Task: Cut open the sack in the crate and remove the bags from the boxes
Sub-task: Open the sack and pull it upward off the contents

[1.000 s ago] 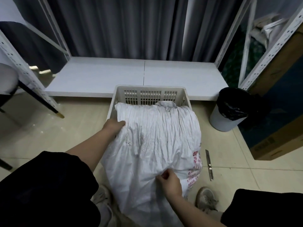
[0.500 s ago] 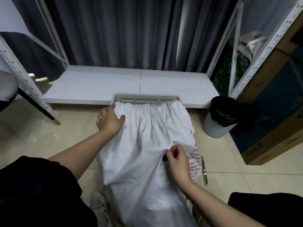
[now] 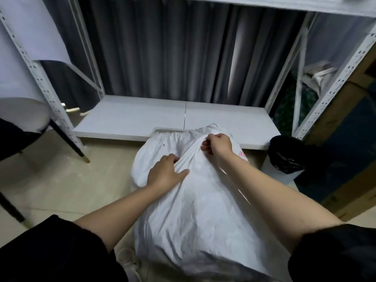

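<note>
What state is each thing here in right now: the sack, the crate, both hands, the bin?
Sack: uncut, bulging, lying over the crate, cloth bunched into a ridge between the hands.
Crate: almost wholly covered; only a strip of its far rim shows.
Left hand: grips a fold of the sack.
Right hand: pinches the cloth near the sack's far end.
Waste bin: open, lined with a black bag.

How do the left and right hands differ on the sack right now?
The left hand sits nearer the person, about mid-sack; the right hand reaches further, near the crate's far rim. The left hand lies flatter, thumb stretched along a raised fold; the right hand's fingers curl tightly round bunched fabric. Both grip the same ridge of the white sack, and neither holds a cutting tool.
</note>
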A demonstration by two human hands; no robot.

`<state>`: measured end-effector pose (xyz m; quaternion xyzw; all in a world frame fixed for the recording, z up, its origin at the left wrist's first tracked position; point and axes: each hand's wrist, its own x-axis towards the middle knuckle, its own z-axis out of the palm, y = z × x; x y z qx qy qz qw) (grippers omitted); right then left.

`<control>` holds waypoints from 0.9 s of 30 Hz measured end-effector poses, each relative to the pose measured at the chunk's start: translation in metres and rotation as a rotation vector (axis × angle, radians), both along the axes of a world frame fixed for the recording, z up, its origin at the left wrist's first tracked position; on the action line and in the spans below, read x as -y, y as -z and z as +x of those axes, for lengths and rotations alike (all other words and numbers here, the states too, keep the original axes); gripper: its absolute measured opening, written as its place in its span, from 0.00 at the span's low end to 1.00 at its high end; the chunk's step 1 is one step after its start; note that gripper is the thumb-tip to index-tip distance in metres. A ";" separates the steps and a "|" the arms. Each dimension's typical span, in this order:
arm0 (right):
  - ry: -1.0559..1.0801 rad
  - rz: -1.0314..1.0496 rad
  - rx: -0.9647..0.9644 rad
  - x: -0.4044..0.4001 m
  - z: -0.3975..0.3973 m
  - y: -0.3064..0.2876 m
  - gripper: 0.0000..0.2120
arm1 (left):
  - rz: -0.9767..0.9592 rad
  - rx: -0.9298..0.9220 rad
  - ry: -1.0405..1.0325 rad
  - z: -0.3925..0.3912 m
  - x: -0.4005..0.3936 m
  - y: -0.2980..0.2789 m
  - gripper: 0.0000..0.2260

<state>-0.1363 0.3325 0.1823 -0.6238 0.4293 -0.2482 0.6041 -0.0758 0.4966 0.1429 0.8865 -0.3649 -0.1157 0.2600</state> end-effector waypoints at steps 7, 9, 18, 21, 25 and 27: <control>-0.037 -0.021 -0.052 0.023 -0.012 -0.016 0.10 | -0.047 0.150 0.044 0.004 0.047 -0.023 0.07; -0.144 -0.167 -0.224 0.027 -0.024 -0.030 0.06 | -0.059 0.148 0.011 0.011 0.057 -0.029 0.06; -1.076 -1.340 -0.949 -0.092 -0.150 -0.064 0.36 | -0.035 0.117 -0.104 0.041 0.105 -0.064 0.03; -0.899 -1.576 -0.893 -0.085 -0.164 -0.025 0.21 | -0.026 0.097 -0.173 0.050 0.112 -0.069 0.04; -0.807 -1.756 -0.699 -0.045 -0.159 -0.005 0.04 | -0.051 0.057 -0.153 0.051 0.117 -0.074 0.03; -0.743 -1.697 -0.650 -0.029 -0.151 -0.008 0.03 | -0.117 -0.011 -0.130 0.056 0.114 -0.074 0.03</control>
